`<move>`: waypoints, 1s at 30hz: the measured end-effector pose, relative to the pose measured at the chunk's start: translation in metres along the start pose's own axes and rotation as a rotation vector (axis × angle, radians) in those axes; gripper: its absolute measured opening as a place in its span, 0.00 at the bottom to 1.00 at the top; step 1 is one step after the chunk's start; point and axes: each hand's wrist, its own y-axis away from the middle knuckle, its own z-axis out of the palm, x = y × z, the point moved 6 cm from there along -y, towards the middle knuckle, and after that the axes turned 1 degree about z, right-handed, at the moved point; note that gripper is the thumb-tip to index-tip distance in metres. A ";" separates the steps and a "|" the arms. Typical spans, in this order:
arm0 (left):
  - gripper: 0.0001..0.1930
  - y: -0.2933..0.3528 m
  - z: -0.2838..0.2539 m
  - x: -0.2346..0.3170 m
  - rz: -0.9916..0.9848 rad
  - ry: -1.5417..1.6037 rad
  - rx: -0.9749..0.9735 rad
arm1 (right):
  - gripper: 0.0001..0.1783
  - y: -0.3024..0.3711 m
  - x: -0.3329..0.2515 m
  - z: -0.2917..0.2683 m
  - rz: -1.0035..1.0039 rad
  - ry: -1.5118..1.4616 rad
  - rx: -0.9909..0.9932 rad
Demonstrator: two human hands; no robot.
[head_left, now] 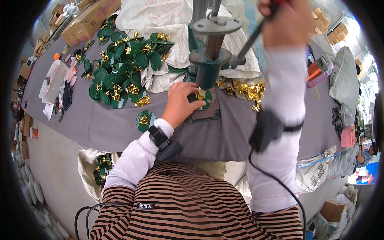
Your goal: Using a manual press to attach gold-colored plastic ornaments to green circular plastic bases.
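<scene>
My left hand [178, 104] pinches the rim of a green disc [207, 105] on the base of a hand press [212, 60]. A small gold piece [201, 95] sits on this disc, just beneath the press's round ram. Higher up on the right, my right hand [289, 29] is wrapped round the grip of the press lever [252, 42], slightly blurred. A single green disc with a gold flower-like piece [144, 120] lies left of my left wrist. Loose gold pieces [249, 90] are heaped to the right of the press.
A large pile of green discs with gold pieces [120, 66] covers the table's left side. White sacks [160, 20] lie behind the press. A carton [88, 22] stands at the far left, an orange bottle [318, 72] on the right. Below the table edge hangs an open sack [89, 168].
</scene>
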 end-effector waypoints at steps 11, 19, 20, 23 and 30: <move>0.31 -0.004 -0.001 0.011 -0.103 0.199 -0.044 | 0.07 0.226 -0.055 -0.084 0.025 0.583 -0.388; 0.25 0.005 0.000 0.000 -0.154 0.223 0.130 | 0.18 0.017 -0.026 0.007 -0.045 0.183 0.014; 0.25 0.009 -0.003 -0.002 -0.149 0.256 0.161 | 0.18 -0.011 0.003 0.012 0.075 0.079 0.013; 0.23 0.021 -0.022 -0.001 -0.211 0.328 0.094 | 0.19 -0.054 0.043 -0.018 0.101 0.307 -0.094; 0.14 0.072 -0.128 -0.040 -0.350 -0.294 -0.304 | 0.15 -0.043 0.055 0.000 0.117 0.140 -0.004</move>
